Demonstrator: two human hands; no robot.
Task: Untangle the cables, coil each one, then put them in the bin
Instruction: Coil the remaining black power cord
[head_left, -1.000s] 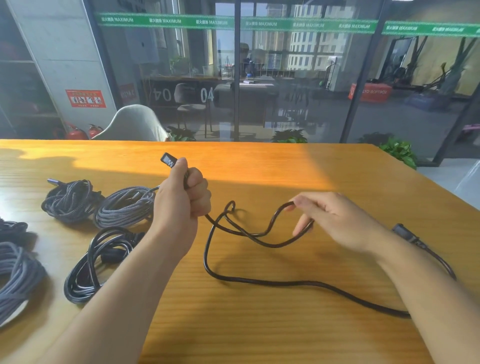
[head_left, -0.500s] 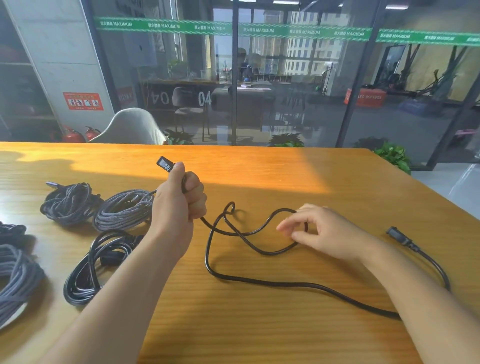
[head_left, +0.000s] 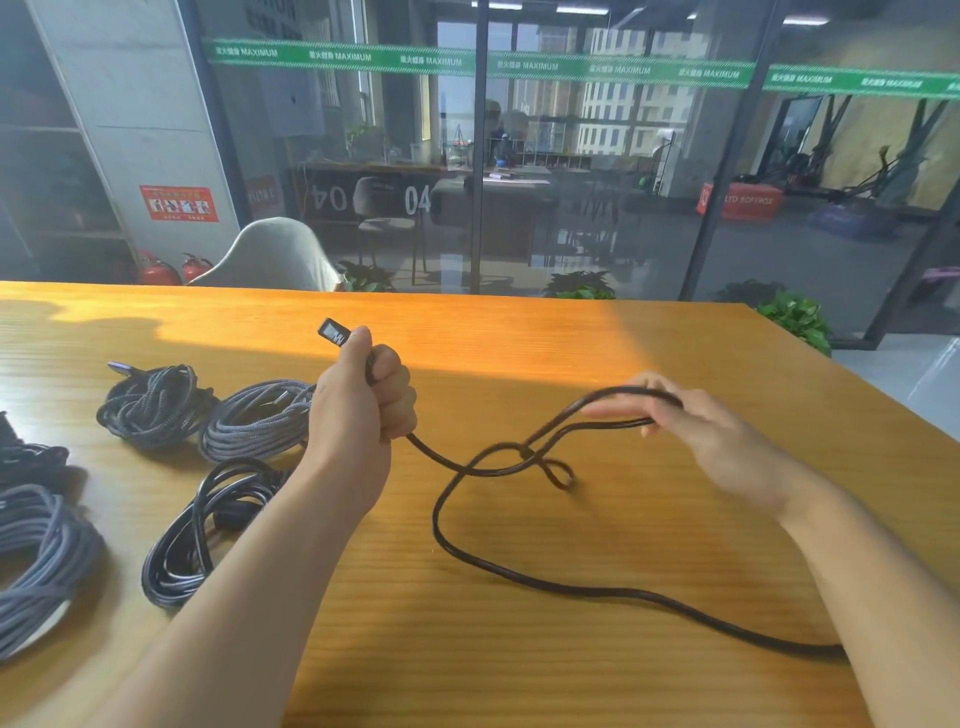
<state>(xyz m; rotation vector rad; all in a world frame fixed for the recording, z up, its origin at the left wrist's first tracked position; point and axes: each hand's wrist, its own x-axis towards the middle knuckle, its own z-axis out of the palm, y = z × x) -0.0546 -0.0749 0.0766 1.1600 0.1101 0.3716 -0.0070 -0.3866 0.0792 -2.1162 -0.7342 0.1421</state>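
The left hand (head_left: 363, 410) has its grip closed in a fist round one end of the thin black rubber cable (head_left: 519, 571), with the small rectangular black plug (head_left: 333, 331) poking up past the thumb, apparently so that this end stays anchored as the start of a coil. From the fist the cable drops toward the orange wooden counter (head_left: 519, 343), crosses itself in a small twisted loop near the middle, then sweeps in a wide curve along the counter and passes out of sight under the right forearm. The right hand (head_left: 696, 431) is blurred; a bend of the cable is lifted across its fingers, which look fairly straight, though whether the grip is pinching or only hooking the strand cannot be told. Lifting that bend seems meant to draw slack toward the left hand for the first wrap, and the crossed loop could tighten into a kink if pulled. Left of the arm, several coiled bundles lie on the counter: two grey braided cable coils (head_left: 254, 421) and a black coiled cable (head_left: 208, 535). No bin is in view
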